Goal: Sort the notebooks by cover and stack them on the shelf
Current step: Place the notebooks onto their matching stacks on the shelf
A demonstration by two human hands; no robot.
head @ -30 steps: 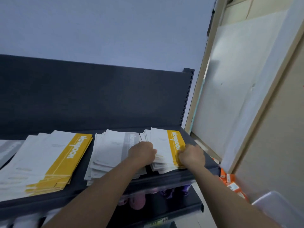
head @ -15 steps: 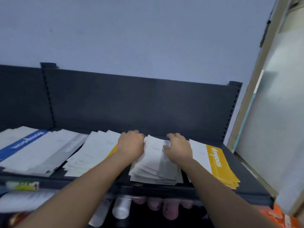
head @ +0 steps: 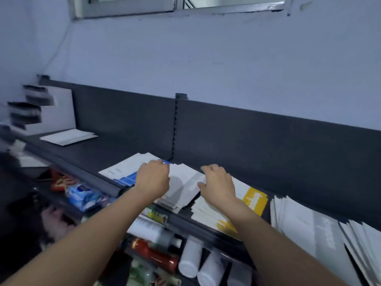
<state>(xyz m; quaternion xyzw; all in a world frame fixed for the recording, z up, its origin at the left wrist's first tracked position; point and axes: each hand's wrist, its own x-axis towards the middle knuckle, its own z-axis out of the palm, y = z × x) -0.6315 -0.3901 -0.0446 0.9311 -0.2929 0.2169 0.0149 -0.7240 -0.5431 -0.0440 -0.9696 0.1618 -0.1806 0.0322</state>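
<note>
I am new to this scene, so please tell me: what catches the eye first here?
The left hand and right hand, at centre, flank a grey-banded notebook stack on the dark shelf. A blue-banded stack lies left of it, a yellow-banded stack right of it.

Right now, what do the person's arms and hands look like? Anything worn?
The left arm and right arm are bare to the frame's edge, no sleeves in view. The left hand and right hand wear no gloves; no watch, bracelet or ring shows.

left hand [head: 153, 180], right hand [head: 217, 183]: further left
</note>
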